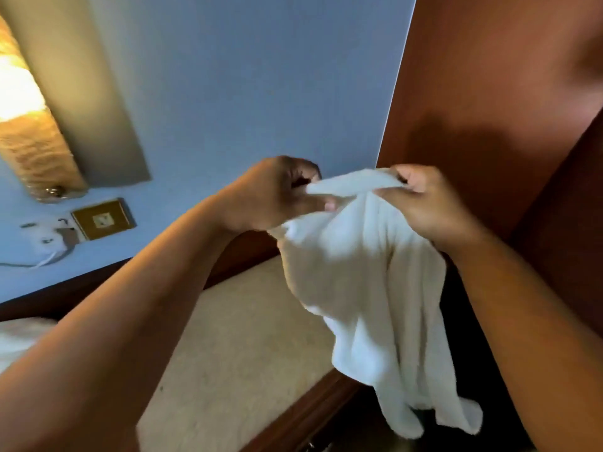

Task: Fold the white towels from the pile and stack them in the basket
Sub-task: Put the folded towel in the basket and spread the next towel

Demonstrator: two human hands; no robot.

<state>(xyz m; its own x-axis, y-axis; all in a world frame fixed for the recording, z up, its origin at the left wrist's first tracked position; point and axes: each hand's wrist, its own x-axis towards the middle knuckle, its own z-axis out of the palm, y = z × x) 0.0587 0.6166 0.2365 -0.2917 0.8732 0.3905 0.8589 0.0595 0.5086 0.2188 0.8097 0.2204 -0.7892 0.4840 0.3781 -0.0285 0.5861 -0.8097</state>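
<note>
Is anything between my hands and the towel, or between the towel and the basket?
Nothing visible: the left hand and the right hand both pinch the white towel at its top edge, and it hangs below them. The basket is out of view, so that path cannot be judged.

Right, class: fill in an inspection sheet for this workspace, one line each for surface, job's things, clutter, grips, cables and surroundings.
Surface: beige top with a wooden edge.
Job's things: white towel held up, unfolded, hanging; basket not in view; blurred white fabric at lower left, cannot tell what.
Clutter: nothing seen.
Grips: left hand and right hand each pinch the towel's top edge.
Cables: white cable by the socket plate.
Surroundings: blue wall, lit lamp, wooden panel at right.
</note>
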